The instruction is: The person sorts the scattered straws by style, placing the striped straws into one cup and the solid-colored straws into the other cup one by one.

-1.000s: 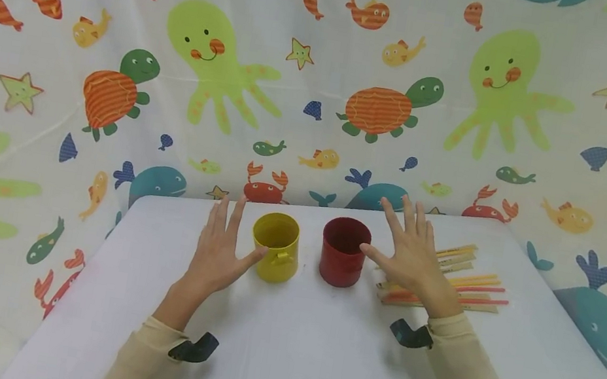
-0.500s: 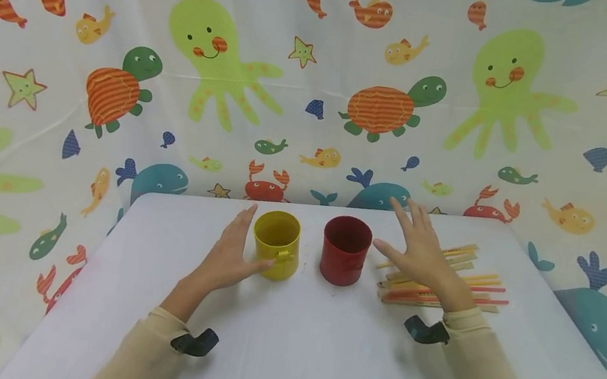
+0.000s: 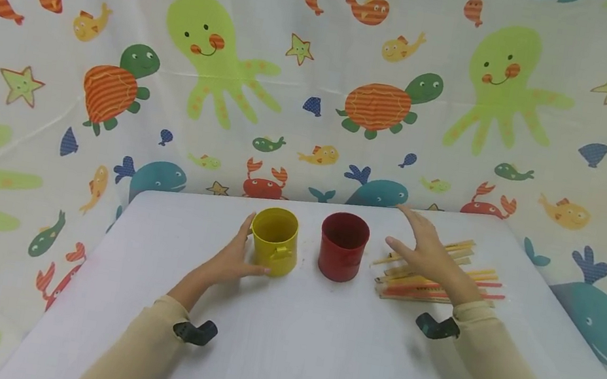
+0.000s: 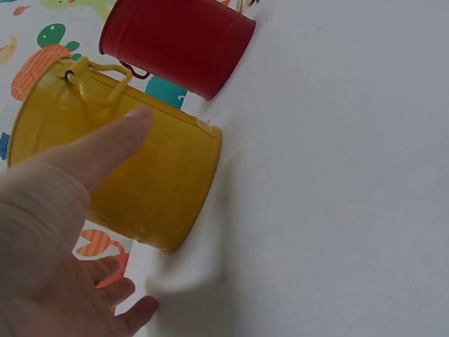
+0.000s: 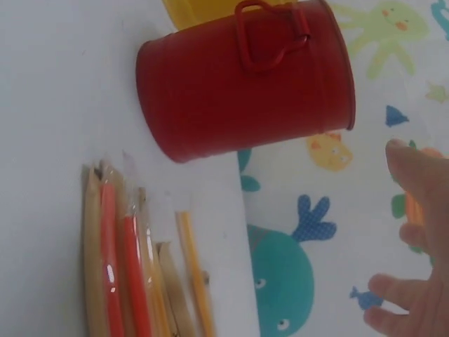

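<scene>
A small yellow metal bucket point(image 3: 280, 259) with a wire handle stands upright at mid-table. My left hand point(image 3: 231, 259) is at its left side, thumb in front of the wall and fingers spread behind. In the left wrist view the thumb point(image 4: 116, 144) crosses in front of the yellow wall, while the other fingers are apart from it; whether the thumb touches is unclear. Just to the right stands a matching red bucket point(image 3: 341, 255). My right hand point(image 3: 429, 254) hovers above a bundle of wrapped sticks point(image 3: 412, 291), right of the red bucket, fingers spread and holding nothing.
The sticks, tan, orange and red, some in clear wrappers point(image 5: 130, 274), lie on the white tabletop point(image 3: 288, 359). Behind the table hangs a curtain point(image 3: 320, 86) printed with sea animals. A dark device point(image 3: 194, 331) sits on each wrist.
My left hand has lowered and turned toward the yellow bucket, its thumb now in front of the wall. My right hand has moved right, away from the red bucket, over the sticks.
</scene>
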### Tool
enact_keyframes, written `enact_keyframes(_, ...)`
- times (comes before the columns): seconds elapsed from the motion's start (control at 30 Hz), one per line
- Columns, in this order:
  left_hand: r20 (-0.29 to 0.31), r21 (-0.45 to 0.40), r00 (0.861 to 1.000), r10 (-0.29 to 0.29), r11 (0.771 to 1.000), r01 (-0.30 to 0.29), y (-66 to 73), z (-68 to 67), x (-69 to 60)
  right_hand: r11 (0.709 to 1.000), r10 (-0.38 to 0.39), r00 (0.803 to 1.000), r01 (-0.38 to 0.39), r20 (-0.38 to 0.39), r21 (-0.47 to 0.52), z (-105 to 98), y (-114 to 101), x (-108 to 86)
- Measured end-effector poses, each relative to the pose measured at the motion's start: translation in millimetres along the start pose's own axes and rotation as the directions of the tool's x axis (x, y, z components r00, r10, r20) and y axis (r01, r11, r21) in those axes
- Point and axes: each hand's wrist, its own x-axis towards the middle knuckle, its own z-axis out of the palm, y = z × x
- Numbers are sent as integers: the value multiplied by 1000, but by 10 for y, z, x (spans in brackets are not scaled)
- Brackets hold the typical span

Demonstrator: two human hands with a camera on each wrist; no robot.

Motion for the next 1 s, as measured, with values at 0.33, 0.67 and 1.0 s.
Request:
enact_keyframes(0.33,64,-89,997,-33,995,39,-102,4,125,997,35,999,-36,12,69,-40,209,15)
enact_keyframes(0.67,74,-112,997,-37,993,45,-212,59,203,984,61,996,-71,66,165,-110,525,39)
enact_keyframes(1.0,87,-155,996,0,988,13,-253,87,221,970,173,973,-195,152,143,-174,837,89)
